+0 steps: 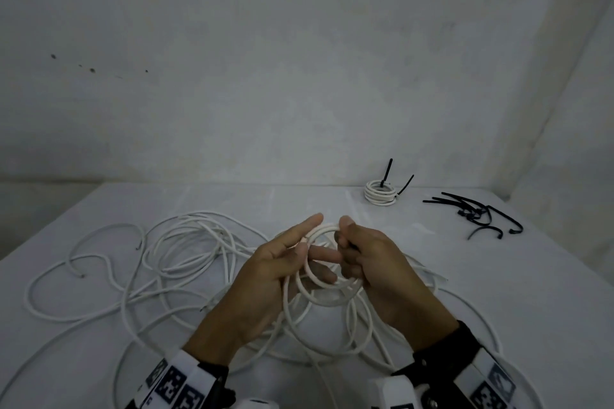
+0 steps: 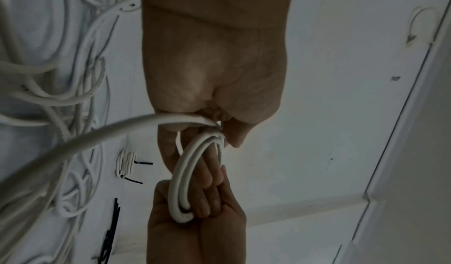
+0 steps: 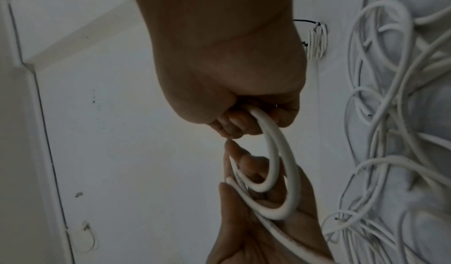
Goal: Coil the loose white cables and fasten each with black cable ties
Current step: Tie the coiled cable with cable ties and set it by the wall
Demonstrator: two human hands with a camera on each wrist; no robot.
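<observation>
White cable [image 1: 327,289] sat half-coiled above the tabletop's near middle: right hand [image 1: 375,262] fisted around the loops, left hand [image 1: 282,262] loosely pinching their other side, fingers [image 1: 314,221] extended. Best practice, I judged: keep turns equal before fetching black ties [image 1: 478,212] at the far right edge.

Your right hand [image 1: 375,262] hides the coil [image 1: 327,295] at three o'clock; loose cable [image 1: 66,332] runs off-frame at seven.
</observation>
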